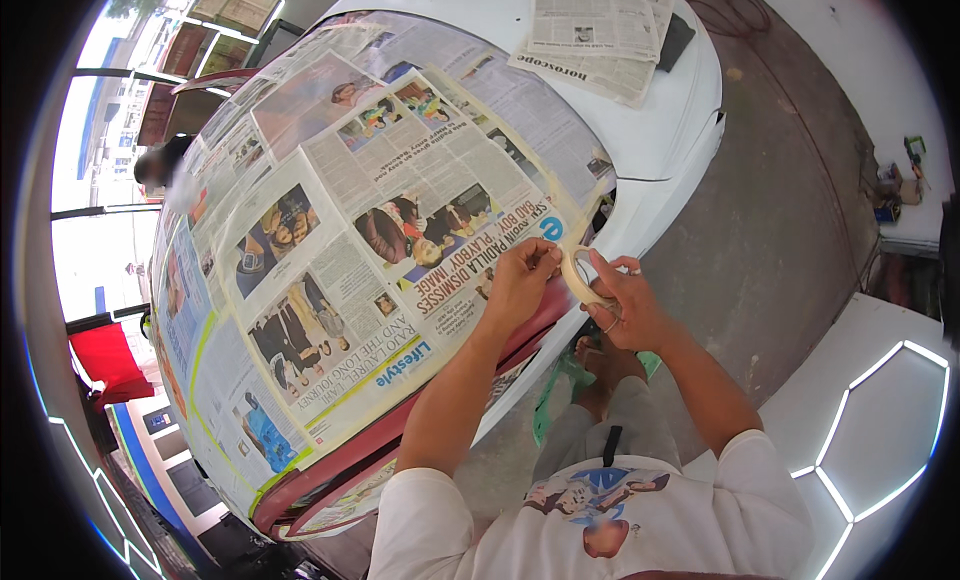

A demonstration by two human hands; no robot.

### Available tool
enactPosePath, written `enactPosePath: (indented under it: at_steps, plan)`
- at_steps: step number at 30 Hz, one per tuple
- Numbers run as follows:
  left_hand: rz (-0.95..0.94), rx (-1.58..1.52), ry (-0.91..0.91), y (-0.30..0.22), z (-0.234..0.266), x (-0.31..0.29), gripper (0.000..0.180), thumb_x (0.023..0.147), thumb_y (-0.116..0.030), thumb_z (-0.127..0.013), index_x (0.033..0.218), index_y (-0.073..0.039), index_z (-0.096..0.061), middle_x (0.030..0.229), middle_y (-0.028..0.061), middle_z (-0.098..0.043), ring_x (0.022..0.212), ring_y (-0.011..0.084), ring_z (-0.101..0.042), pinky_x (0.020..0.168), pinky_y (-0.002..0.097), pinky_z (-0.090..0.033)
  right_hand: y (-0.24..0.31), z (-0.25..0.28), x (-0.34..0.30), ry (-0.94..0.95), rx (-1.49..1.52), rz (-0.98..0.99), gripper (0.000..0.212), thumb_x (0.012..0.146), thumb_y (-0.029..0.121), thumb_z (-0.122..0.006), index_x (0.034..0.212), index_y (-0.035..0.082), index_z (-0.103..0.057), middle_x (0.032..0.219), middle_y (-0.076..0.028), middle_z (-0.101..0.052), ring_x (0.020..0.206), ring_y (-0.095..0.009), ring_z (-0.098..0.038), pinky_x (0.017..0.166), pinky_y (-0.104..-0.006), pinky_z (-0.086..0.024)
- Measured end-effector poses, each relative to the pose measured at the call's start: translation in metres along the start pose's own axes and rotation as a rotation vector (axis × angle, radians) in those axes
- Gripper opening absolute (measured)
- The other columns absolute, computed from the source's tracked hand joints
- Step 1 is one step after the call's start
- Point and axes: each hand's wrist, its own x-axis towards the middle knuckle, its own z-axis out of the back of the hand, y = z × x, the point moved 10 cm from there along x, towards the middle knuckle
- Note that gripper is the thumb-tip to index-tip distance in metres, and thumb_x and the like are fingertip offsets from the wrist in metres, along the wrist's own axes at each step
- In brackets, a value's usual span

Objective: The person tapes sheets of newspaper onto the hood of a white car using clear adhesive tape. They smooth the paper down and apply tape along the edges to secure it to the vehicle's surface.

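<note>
A roll of cream masking tape [580,276] is gripped in my right hand [626,302], its fingers curled around the ring. My left hand [527,278] is closed in a pinch just left of the roll, apparently on the tape's loose end, though the fingertips partly hide it. Both hands are over the edge of a car windshield covered with newspaper sheets [400,250]. Strips of tape run along the paper's borders. Below my left forearm shows the dark red car body [370,470], next to the white hood [440,5].
Loose newspapers [590,40] lie on the white panel at the top, beside a dark pad [677,43]. A hose [735,10] coils on the grey floor [740,180]. Small tools [900,185] sit on a ledge at right. A red cloth [110,365] hangs at left.
</note>
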Motion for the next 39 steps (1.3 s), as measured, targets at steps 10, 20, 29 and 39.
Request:
enactPosePath:
  at_steps: [10,20,29,39]
  plan:
    - [-0.015,0.350,-0.094,0.019,0.010,0.067,0.023,0.102,-0.018,-0.065,0.105,0.004,-0.069,0.083,0.0055,-0.068,0.078,0.0111,-0.062,0.070,0.0271,-0.047,-0.071,0.009,0.029,-0.155,0.075,-0.353,0.092,0.086,0.005,-0.073,0.165,0.023,-0.030,0.104,-0.019,-0.072,0.098,-0.034,-0.069,0.088,-0.0442,-0.055]
    - [-0.088,0.566,-0.360,-0.034,0.093,0.147,0.024,0.102,-0.018,-0.060,0.102,0.005,-0.066,0.085,0.0167,-0.069,0.076,0.0278,-0.062,0.073,0.0412,-0.048,-0.076,0.036,0.061,0.018,0.253,-0.442,0.085,0.085,0.011,-0.077,0.161,0.024,-0.041,0.100,-0.013,-0.078,0.082,-0.029,-0.073,0.081,-0.0373,-0.057]
    - [-0.450,1.287,-0.315,-0.011,0.110,0.178,0.019,0.112,-0.024,-0.042,0.118,-0.009,-0.051,0.110,0.0228,-0.067,0.111,0.0438,-0.061,0.103,0.0623,-0.036,-0.095,0.028,0.076,-0.099,0.443,-0.139,0.072,0.088,-0.008,-0.069,0.154,0.016,-0.053,0.120,-0.013,-0.072,0.111,-0.020,-0.070,0.094,-0.0336,-0.056]
    - [-0.422,1.108,-0.206,-0.039,0.164,0.259,0.021,0.112,-0.030,-0.041,0.114,-0.011,-0.051,0.102,0.0223,-0.065,0.099,0.0463,-0.061,0.097,0.0603,-0.042,-0.119,0.018,0.147,-0.153,0.496,-0.016,0.064,0.091,-0.003,-0.073,0.151,0.010,-0.055,0.118,-0.013,-0.074,0.106,-0.019,-0.072,0.095,-0.0340,-0.057]
